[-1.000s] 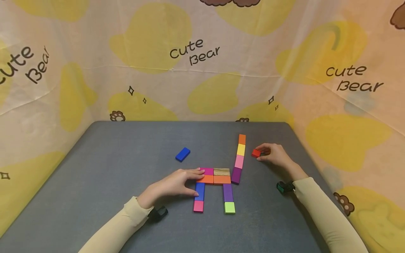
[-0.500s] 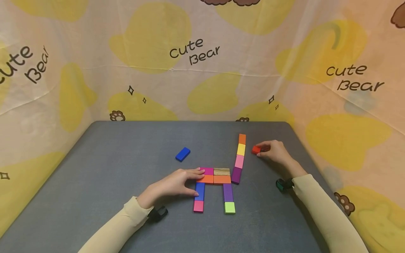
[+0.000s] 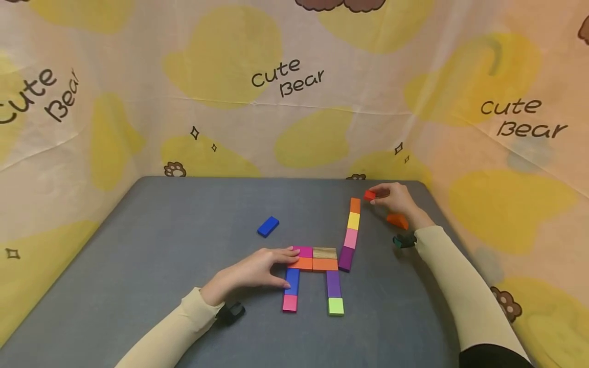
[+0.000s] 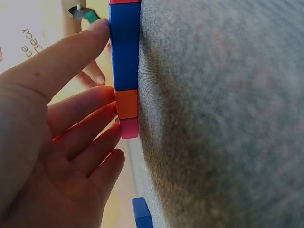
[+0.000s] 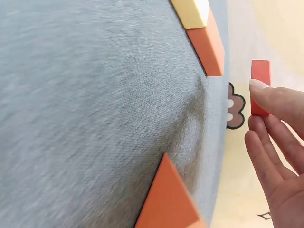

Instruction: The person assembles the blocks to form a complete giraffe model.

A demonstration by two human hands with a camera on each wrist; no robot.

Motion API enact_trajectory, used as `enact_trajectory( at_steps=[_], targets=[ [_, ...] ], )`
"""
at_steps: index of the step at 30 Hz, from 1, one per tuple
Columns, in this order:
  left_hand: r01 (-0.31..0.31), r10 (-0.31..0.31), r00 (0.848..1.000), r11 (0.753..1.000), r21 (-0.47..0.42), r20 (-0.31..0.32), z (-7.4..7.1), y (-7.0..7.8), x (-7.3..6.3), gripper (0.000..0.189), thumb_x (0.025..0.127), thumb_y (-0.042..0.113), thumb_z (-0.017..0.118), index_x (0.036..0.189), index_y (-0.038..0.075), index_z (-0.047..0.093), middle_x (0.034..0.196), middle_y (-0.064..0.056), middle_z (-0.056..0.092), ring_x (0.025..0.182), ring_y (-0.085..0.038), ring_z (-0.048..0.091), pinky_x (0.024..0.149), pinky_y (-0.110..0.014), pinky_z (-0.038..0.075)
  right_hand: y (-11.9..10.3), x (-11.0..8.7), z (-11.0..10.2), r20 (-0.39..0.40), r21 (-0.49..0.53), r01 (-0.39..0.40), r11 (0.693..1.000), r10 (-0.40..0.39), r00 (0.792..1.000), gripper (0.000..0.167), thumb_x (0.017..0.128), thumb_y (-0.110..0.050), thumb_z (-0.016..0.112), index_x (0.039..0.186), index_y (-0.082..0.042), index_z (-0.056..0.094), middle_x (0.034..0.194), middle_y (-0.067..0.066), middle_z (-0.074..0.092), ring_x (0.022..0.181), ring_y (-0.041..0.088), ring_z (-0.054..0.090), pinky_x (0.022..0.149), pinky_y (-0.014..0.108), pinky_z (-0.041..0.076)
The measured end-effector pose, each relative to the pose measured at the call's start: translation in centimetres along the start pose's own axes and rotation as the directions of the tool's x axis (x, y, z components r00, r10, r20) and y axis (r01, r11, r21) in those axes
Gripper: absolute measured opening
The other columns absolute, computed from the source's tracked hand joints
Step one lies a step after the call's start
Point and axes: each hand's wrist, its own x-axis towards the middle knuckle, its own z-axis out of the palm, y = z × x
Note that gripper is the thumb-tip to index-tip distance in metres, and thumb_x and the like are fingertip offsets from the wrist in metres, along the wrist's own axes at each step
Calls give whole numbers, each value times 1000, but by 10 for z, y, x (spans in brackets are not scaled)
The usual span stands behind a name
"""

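Note:
My right hand pinches a small red block between thumb and fingertips, above the far right of the table. Just left of it a column of blocks runs away from me: purple, pink, yellow and an orange block at the far end. My left hand rests on the flat block figure, fingertips on the magenta block and orange block, thumb at the blue leg block. In the left wrist view its fingers are extended along the blue block.
An orange triangular block lies below my right wrist. A loose blue block sits left of the column. A wood-grain block, violet block and green block belong to the figure. Patterned cloth surrounds the table.
My right hand has carried the red block away from me, to beside the far end of the column, uncovering the orange triangular block. The left hand stays on the figure.

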Motion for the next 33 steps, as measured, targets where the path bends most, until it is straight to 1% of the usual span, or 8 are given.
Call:
enact_trajectory(
  at_steps=[5,12,18,22,26,33],
  targets=[
    [0,0,1000,1000,7,1,0,-1,0,67,78,47,73,136,21,53,147,8,43,139,-15,36,110,-42,35,2,14,3,22,18,-15,1000,14,1000,40,86,-19,70,125,-10,62,121,16,64,109,32,59,95,50,46],
    [9,-9,1000,1000,3,10,0,0,0,66,79,46,74,137,21,53,147,7,43,139,-17,36,109,-43,36,-3,27,10,40,87,-14,996,10,999,42,87,-12,68,127,-4,59,124,21,61,113,36,57,96,50,45],
    [14,-14,1000,1000,2,13,-1,0,-1,66,79,46,73,137,21,52,147,8,43,139,-16,35,110,-43,35,-5,35,16,35,73,-11,997,9,999,41,87,-10,69,126,-3,60,121,23,62,110,36,59,95,49,47],
    [11,-11,1000,1000,8,15,0,-1,-1,67,80,47,72,138,21,52,147,7,43,139,-16,36,109,-43,36,-4,38,18,50,67,-31,997,28,998,41,86,-10,69,126,-3,60,119,23,63,110,36,58,95,49,46],
    [7,-7,1000,1000,2,16,-1,0,-2,67,80,46,72,138,21,51,147,6,43,139,-17,37,109,-45,36,-3,40,21,77,58,-63,996,58,995,40,87,-10,67,126,-5,60,121,22,62,113,36,56,96,49,45],
    [15,-15,1000,1000,5,16,-1,1,-2,66,80,48,72,137,21,52,147,7,43,139,-16,37,109,-44,36,-2,41,24,96,43,-87,995,83,992,39,88,-11,66,126,-3,60,124,23,61,118,40,53,103,54,38]
  ],
)
